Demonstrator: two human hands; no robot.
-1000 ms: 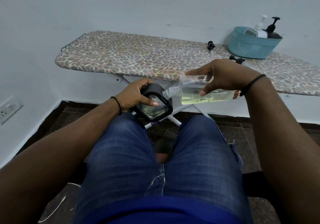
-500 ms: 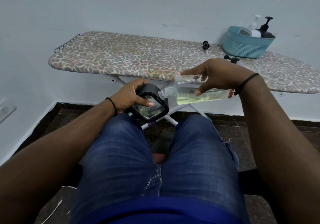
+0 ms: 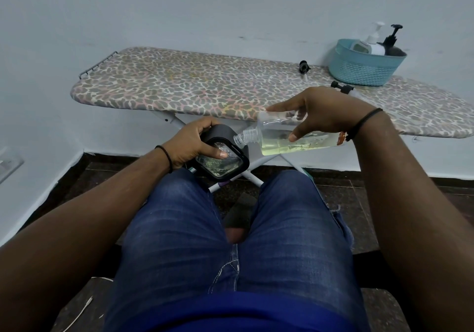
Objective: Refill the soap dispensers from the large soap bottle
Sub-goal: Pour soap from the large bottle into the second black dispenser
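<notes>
Clear soap bottle (image 3: pixel 287 136) in right grip (image 3: pixel 320 111)

A pale blue-grey wall (image 3: pixel 230 5) is seen behind an ironing board (image 3: pixel 205 85) covered in a spotted pattern and carried on crossed white legs (image 3: pixel 256 162). The floor (image 3: pixel 346 193) is laid with dark tiles. A socket (image 3: pixel 9 162) is fixed low on the left wall.

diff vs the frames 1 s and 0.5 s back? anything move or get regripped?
Almost nothing in the hands. The head view drifted, so the ironing board and basket sit slightly differently in frame. The right hand still grips the tilted soap bottle, its open neck at the dispenser held by the left hand. No grip change; soap level looks alike.
</notes>
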